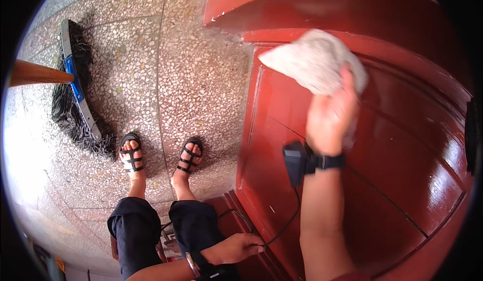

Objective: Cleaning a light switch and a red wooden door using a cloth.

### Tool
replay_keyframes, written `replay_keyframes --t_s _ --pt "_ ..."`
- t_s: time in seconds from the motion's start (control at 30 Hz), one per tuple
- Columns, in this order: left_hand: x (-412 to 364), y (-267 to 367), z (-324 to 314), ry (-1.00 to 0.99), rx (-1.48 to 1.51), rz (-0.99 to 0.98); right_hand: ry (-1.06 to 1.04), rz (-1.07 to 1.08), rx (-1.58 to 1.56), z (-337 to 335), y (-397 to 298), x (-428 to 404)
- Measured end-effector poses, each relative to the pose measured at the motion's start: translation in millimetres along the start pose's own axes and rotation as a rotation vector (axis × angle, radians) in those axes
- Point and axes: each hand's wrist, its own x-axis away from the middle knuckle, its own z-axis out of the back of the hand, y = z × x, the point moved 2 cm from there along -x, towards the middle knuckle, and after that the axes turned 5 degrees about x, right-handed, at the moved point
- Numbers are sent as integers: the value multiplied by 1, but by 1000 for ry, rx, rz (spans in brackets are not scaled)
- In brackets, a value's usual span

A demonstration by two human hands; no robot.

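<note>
My right hand [334,111] presses a white cloth [313,64] against the upper part of a glossy red panelled surface [279,164]; the hand and cloth are slightly blurred. A black device [294,162] is strapped at my right wrist, and a thin black cable [290,224] runs down from it. Near the lower edge of the red panel, my left hand [241,247] has that cable between its thumb and fingers. A bracelet and a dark strap are around my left wrist.
On the speckled terrazzo floor [203,92] at left lies a dark-fringed dust mop [71,118] with a wooden handle [41,73]. My sandalled feet rest between mop and panel. Red ledges [320,13] project above the panel. Part of a wooden seat shows behind my legs.
</note>
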Motion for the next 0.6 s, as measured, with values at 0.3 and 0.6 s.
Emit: replay_keyframes --t_s 0.3,0.6 --pt "2 -10 -3 -59 -87 -30 187 643 368 -37 -100 32" --pt "9 -12 -2 -58 4 14 264 675 470 -26 11 0"
